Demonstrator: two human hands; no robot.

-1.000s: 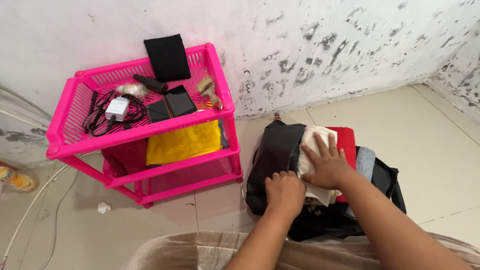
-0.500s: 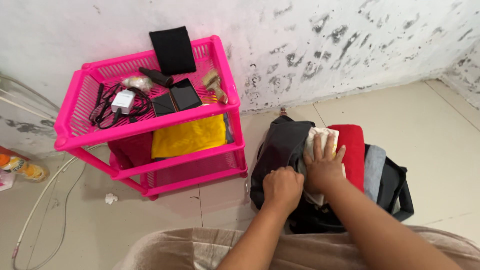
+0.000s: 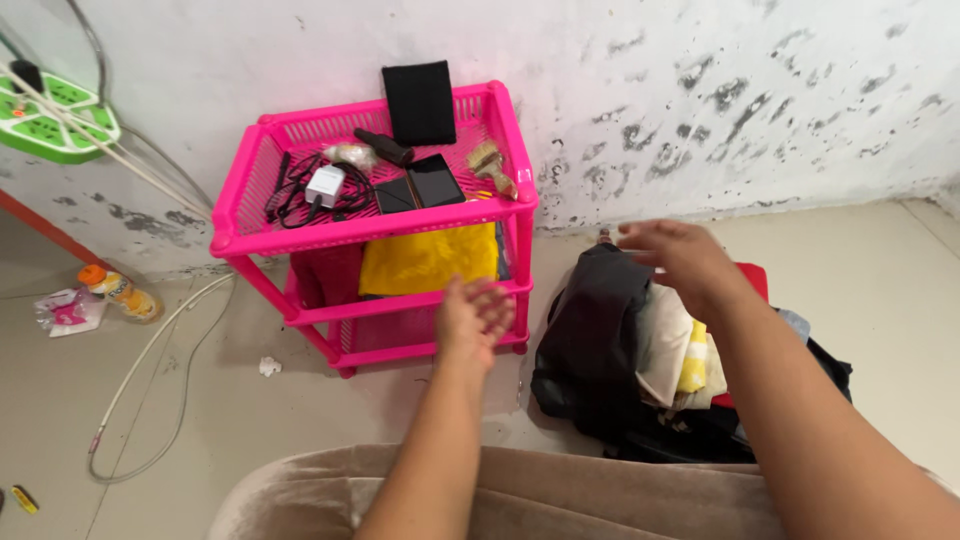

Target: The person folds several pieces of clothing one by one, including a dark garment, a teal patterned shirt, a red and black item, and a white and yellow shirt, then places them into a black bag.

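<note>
My left hand [image 3: 472, 320] hangs in the air in front of the pink plastic shelf rack [image 3: 500, 128], fingers apart and holding nothing. My right hand [image 3: 678, 258] hovers open above a pile of folded clothes [image 3: 668, 345] lying on a dark bag [image 3: 592, 330] on the floor; it holds nothing. The pile shows cream, yellow, red and grey cloth. On the rack's top shelf lie two dark phones [image 3: 417, 185], a white charger with black cables [image 3: 322, 185] and a black cloth [image 3: 418, 102]. A yellow cloth [image 3: 428, 257] fills the middle shelf.
A stained white wall [image 3: 700, 90] runs behind. A green power strip [image 3: 50, 120] hangs at the upper left. A white cable [image 3: 150, 360] loops over the tiled floor, near a small bottle [image 3: 118, 292] and a paper scrap [image 3: 268, 367]. My beige garment [image 3: 560, 495] fills the bottom.
Both hands have lifted off the clothes pile. The left hand has swung left toward the rack, and the right one rose above the pile. The view has shifted left.
</note>
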